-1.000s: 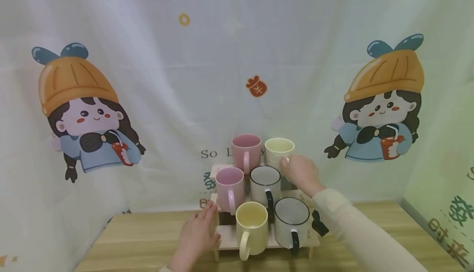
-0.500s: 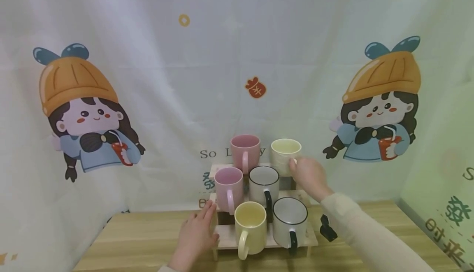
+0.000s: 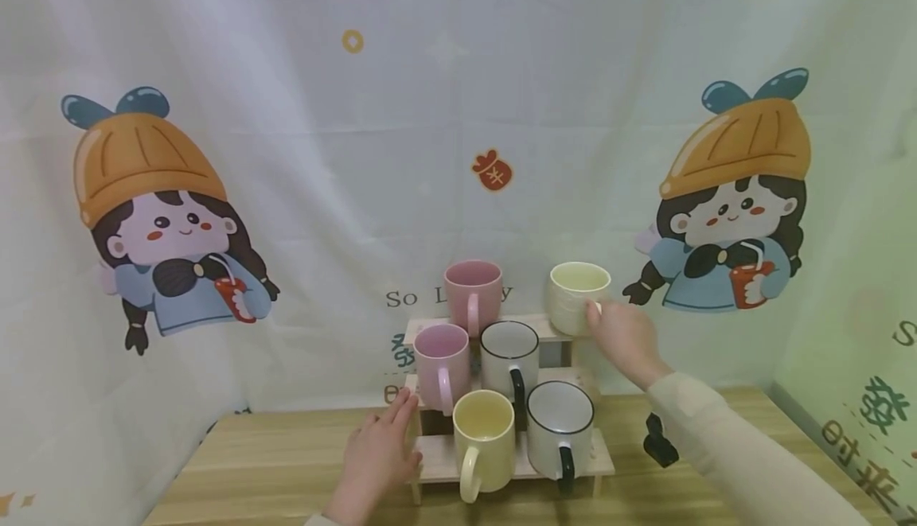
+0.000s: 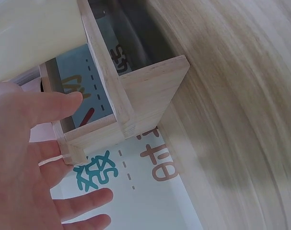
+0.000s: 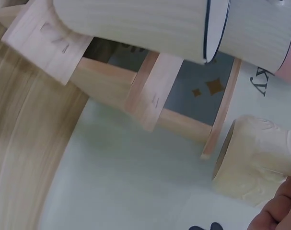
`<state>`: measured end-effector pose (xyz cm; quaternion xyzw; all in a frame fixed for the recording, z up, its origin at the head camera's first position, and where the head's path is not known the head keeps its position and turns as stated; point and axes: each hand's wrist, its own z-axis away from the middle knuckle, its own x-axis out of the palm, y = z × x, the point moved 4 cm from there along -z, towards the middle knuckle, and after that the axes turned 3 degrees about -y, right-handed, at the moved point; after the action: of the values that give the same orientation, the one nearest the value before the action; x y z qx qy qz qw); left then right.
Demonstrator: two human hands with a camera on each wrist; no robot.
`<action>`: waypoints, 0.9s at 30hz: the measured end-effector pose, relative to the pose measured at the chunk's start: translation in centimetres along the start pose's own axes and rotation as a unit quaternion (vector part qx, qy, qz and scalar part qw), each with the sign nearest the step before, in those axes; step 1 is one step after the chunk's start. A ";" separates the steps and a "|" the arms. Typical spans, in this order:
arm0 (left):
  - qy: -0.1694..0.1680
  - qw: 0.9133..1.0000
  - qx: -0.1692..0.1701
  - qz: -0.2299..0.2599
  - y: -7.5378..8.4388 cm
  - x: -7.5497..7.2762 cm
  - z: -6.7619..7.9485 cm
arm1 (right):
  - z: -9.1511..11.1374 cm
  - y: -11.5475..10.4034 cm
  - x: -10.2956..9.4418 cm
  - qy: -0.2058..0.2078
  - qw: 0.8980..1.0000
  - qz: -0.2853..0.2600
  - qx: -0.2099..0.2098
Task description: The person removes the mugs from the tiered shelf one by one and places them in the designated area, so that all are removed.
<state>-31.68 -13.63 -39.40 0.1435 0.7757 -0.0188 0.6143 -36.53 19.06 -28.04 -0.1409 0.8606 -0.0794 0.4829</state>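
Observation:
My right hand [image 3: 629, 341] grips a cream mug [image 3: 567, 307] by its handle, at the right end of the top shelf. In the right wrist view the cream mug [image 5: 250, 160] hangs beside the rack, apart from its end, with part of my fingers in sight. My left hand [image 3: 376, 456] lies along the left side of the stepped wooden rack [image 3: 438, 448], fingers extended. In the left wrist view the left hand [image 4: 20, 158] is spread at the rack's end, thumb over a side opening. A rose mug [image 3: 458, 297] stands on the top shelf.
On the middle step stand a light pink mug [image 3: 432, 375] and a white mug [image 3: 500, 363] with black handle. The bottom step holds a yellow mug [image 3: 496, 458] and another white mug [image 3: 550, 442]. A printed cloth [image 3: 408, 152] hangs behind the wooden table [image 3: 229, 462].
My right hand has carried the cream mug to the right, away from the rose mug, toward the shelf's end. My left hand has stayed at the rack's left side.

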 end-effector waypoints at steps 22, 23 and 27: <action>-0.014 1.000 -0.006 0.008 -0.1 0.0 -0.1 | 1.6 4.8 -0.3 -0.029 0.997 0.010 0.070; -0.014 1.000 -0.006 0.010 -0.1 0.1 -0.2 | 1.7 4.9 -0.2 -0.028 0.997 0.011 0.069; -0.010 1.000 -0.007 0.013 -0.2 0.0 -0.2 | 1.8 5.1 0.0 -0.021 0.997 0.016 0.066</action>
<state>-31.91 -13.75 -39.42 0.1495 0.7676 -0.0070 0.6233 -35.82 23.87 -30.41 -0.0963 0.8453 -0.1254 0.5104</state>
